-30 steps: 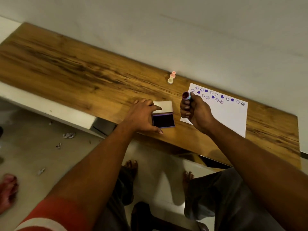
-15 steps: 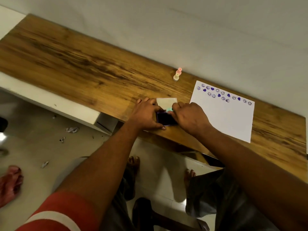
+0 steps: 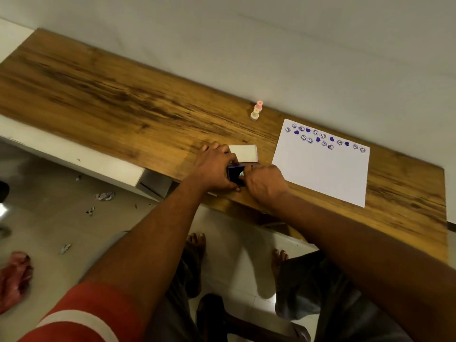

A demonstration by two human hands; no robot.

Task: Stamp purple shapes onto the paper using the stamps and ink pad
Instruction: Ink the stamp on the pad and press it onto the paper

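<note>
The open purple ink pad (image 3: 234,174) lies near the front edge of the wooden table (image 3: 123,102), its pale lid (image 3: 244,152) folded back behind it. My left hand (image 3: 214,166) grips the pad's left side. My right hand (image 3: 265,181) holds a small light-blue stamp (image 3: 241,173) pressed down onto the ink; my fingers hide most of the stamp. To the right lies the white paper (image 3: 320,169), with purple hearts and smiley circles (image 3: 323,139) along its far edge.
Two more stamps, a pink stamp (image 3: 259,104) and a cream stamp (image 3: 254,114), stand near the wall behind the pad. A white shelf (image 3: 74,156) juts out below the table at the left. Litter and a red cloth (image 3: 14,275) lie on the floor.
My right hand carried the stamp from above the paper's left edge down and left onto the ink pad. My left hand stayed on the pad. The head camera shifted a little.
</note>
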